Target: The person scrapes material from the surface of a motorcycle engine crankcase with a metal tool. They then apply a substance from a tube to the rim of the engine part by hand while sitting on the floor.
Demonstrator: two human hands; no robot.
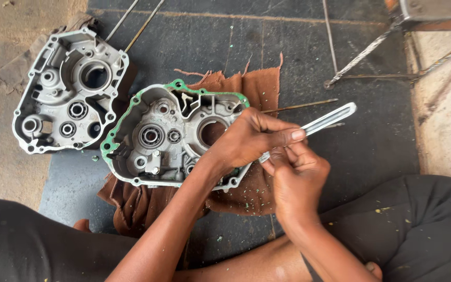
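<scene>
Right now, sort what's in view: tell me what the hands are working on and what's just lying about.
In hand:
- flat metal blade, held by left hand and right hand
- engine case with green gasket
- brown cloth under it

Lying about:
- second engine case
- thin rods
- twisted metal legs

We sit on the floor (371, 146) with a cloth (246, 83) spread before us. On the cloth lies an engine case half (168, 136); a second case half (69, 94) lies to its left and farther from us, on the floor. Our left hand (249, 141) rests over the near case's right edge, our right hand (296, 180) just right of it, touching. A flat metal blade (327, 120) runs between both hands, up to the right. Thin rods (298, 107) lie behind.
</scene>
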